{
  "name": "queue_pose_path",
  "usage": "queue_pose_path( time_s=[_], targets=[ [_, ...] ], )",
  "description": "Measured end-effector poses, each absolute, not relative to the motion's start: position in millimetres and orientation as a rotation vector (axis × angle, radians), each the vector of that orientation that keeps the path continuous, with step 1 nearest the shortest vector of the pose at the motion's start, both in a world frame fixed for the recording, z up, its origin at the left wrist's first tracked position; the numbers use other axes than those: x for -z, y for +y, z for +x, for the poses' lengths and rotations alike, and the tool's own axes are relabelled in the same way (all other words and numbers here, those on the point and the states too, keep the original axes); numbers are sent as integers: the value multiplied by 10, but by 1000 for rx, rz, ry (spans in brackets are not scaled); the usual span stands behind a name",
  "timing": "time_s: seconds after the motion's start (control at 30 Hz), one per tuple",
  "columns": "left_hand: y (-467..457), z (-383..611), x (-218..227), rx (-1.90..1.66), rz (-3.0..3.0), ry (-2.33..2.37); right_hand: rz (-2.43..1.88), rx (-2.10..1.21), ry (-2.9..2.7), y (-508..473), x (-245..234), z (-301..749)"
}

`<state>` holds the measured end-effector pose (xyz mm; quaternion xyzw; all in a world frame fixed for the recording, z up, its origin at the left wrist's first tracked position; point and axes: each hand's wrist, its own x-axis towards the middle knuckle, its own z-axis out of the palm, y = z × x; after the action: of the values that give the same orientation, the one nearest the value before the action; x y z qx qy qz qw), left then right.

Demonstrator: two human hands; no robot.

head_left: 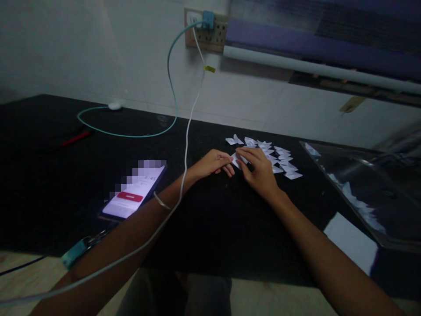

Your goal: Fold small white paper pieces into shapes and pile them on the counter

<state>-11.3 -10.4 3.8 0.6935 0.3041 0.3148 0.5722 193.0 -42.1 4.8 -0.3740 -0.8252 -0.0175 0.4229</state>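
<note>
My left hand (215, 163) and my right hand (258, 169) meet over the dark tabletop with a small white piece of folded paper (235, 161) between them. The left thumb and fingers pinch its left edge. On its right side my right thumb and fingertips close on it and hide part of it. Just behind and right of my right hand lie several small folded white paper pieces (287, 159), set in slanting rows. One more folded paper piece (234, 140) sits at the back left of these rows.
A lit phone (126, 197) and a teal key fob (75, 253) lie beside my left forearm. A white cable (187, 149) crosses over that arm from the wall socket (219, 37). At right are a stack of white paper (351, 241) and a shiny metal panel (371, 184).
</note>
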Motion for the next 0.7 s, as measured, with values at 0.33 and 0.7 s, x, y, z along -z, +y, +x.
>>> queue_pose_path(
  time_s=[0.33,0.7],
  targets=[
    [-54,-132,10,-772,1577,603,-871,78,-2096,-465,-75,1895],
    [-84,-153,-60,-773,1534,596,-792,114,-2108,-484,-124,1925]
  ],
)
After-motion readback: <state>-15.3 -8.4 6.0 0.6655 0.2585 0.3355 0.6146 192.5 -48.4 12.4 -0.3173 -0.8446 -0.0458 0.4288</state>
